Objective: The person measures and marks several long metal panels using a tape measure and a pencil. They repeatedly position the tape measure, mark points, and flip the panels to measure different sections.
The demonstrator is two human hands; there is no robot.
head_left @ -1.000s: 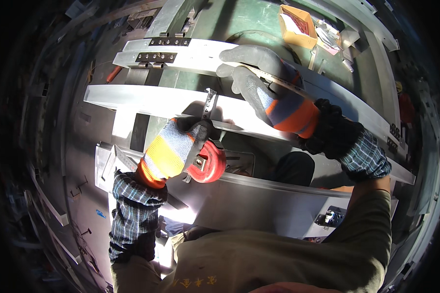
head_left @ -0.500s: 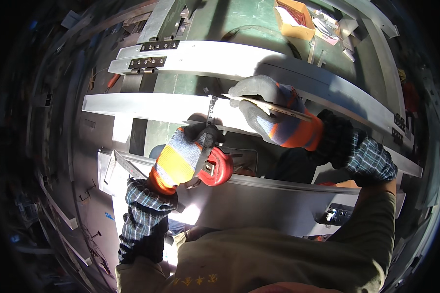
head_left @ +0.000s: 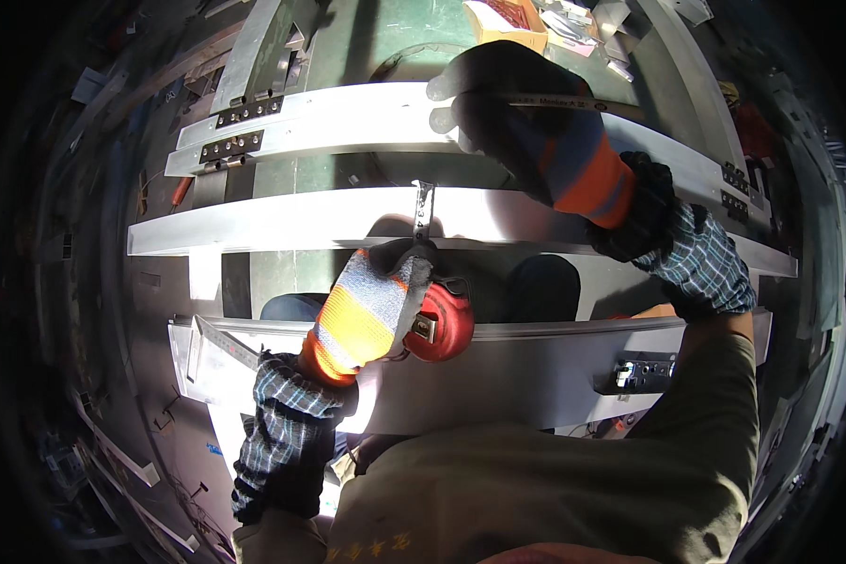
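My left hand, in an orange, grey and black work glove, is closed on a red tape measure. Its short run of blade lies across the middle pale metal bar, the end at the bar's far edge. Higher up, my right hand, in a matching glove, pinches a slim wooden pencil whose rear end sticks out to the right. That hand is raised over the bars, apart from the tape; the pencil's tip is hidden by the dark fingers.
Beyond lies another pale bar with dark hinges near its left end. Nearer me is a wide metal panel with a latch-like fitting. An angled metal piece rests at its left. A cardboard box stands far back.
My right hand has lifted up and away from the middle bar with the pencil, which now points more level. My left hand still holds the tape across the bar. The whole view has shifted slightly.
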